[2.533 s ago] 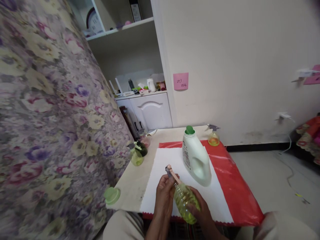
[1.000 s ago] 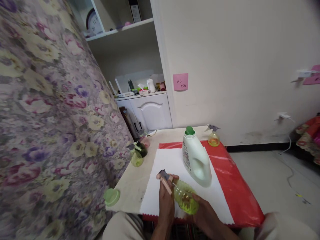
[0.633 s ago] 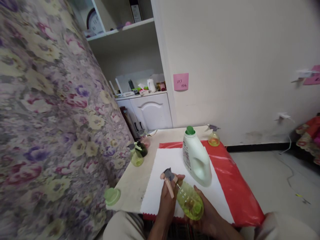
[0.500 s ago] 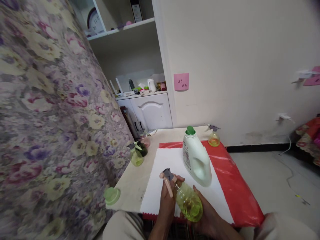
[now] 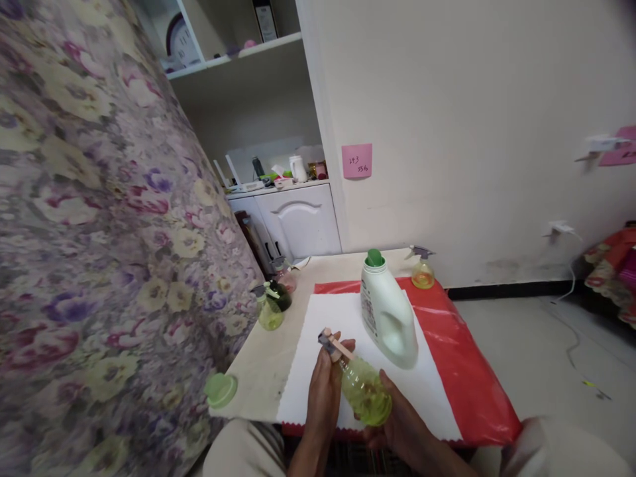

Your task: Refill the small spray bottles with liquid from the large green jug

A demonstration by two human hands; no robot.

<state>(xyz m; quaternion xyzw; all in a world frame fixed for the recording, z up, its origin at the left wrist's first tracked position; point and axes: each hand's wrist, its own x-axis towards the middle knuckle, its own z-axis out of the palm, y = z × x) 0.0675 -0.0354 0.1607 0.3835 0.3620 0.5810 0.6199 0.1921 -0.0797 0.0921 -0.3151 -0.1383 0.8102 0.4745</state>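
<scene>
Tilted over the white sheet (image 5: 318, 311) is a clear spray bottle (image 5: 365, 391) with yellow-green liquid and a pink-and-grey trigger head (image 5: 330, 343). My left hand (image 5: 325, 384) is closed around the trigger head and neck. Around the lower body of the bottle, my right hand (image 5: 397, 417) grips from the right side; some of its fingers are hidden behind the bottle. Just beyond my hands stands a large pale-green jug (image 5: 390, 315), its mouth uncapped with a green spout (image 5: 374, 257) showing.
More spray bottles stand at the table's left edge, one yellow-green (image 5: 271, 313). Another, with orange liquid (image 5: 423, 273), is at the back right. A light-green cap (image 5: 220, 390) lies at the near left corner. Red plastic (image 5: 462, 358) covers the right side; a floral curtain (image 5: 124, 265) hangs left.
The spray bottle has turned about its length, so its trigger now points away from me to the right instead of toward me. Both hands have shifted slightly left, still holding it.
</scene>
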